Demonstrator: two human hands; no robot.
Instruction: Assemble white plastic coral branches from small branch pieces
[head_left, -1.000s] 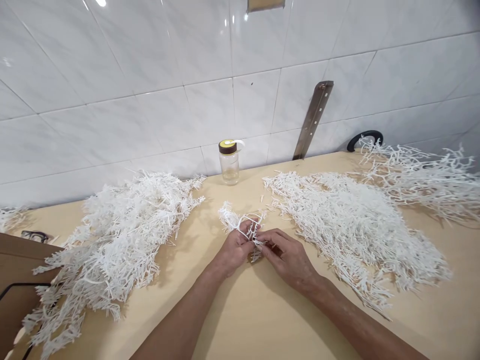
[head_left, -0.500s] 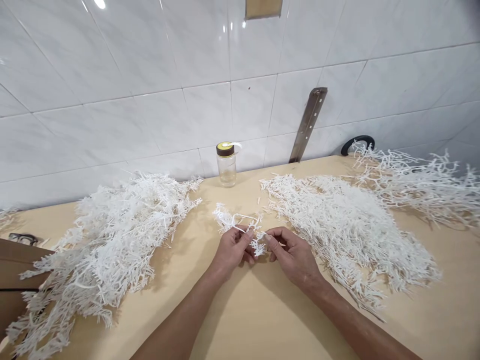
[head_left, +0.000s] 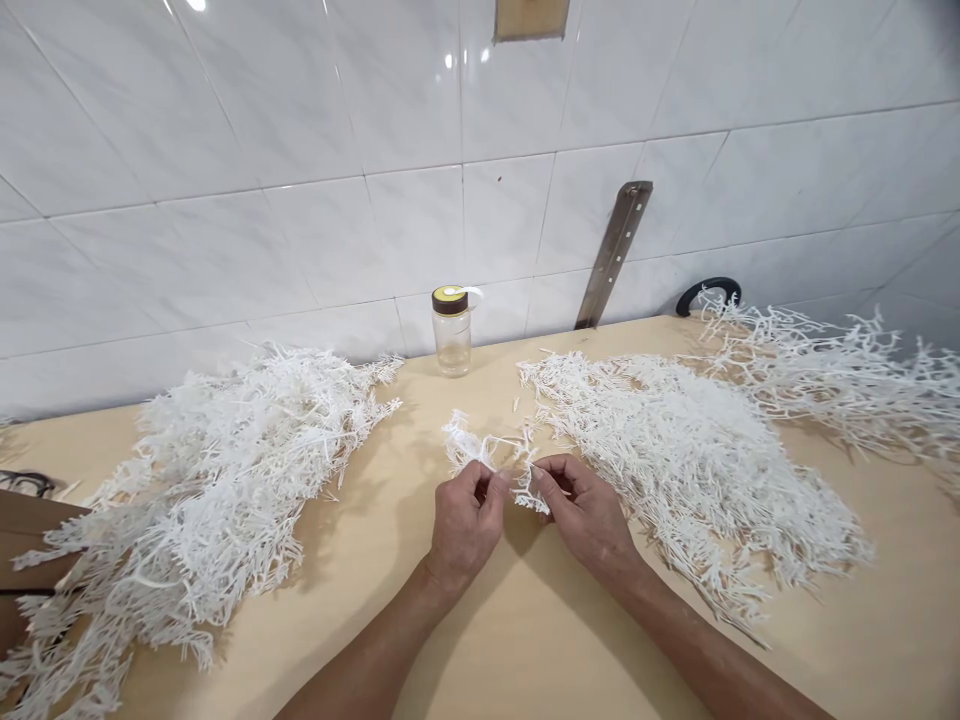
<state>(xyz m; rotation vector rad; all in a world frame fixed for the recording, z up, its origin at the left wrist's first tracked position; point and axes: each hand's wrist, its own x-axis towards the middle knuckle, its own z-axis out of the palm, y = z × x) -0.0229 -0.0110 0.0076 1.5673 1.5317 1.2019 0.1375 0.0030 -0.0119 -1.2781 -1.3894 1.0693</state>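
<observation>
At the middle of the table, my left hand (head_left: 469,515) is closed, thumb against fingers, on a white branched sprig (head_left: 465,442) whose bushy end sticks out beyond the fingertips. My right hand (head_left: 589,510) pinches a smaller white sprig piece (head_left: 531,488) between thumb and forefinger. A thin stem runs between the two pieces; whether they are joined I cannot tell. A large heap of white bushy sprigs (head_left: 247,490) lies to the left. Another heap of thin white sprigs (head_left: 675,440) lies beside my right hand.
A clear bottle (head_left: 453,345) with a dark and yellow lid stands near the tiled wall. A metal strip (head_left: 615,255) leans there, and a black ring (head_left: 709,295) sits behind bare white branches (head_left: 847,375). A brown box (head_left: 37,530) and dark-rimmed glasses (head_left: 26,484) are at the far left.
My left hand has turned, its fingers curled tighter, and drawn slightly away from the right. The small sprig piece now hangs a little further right, at my right fingertips.
</observation>
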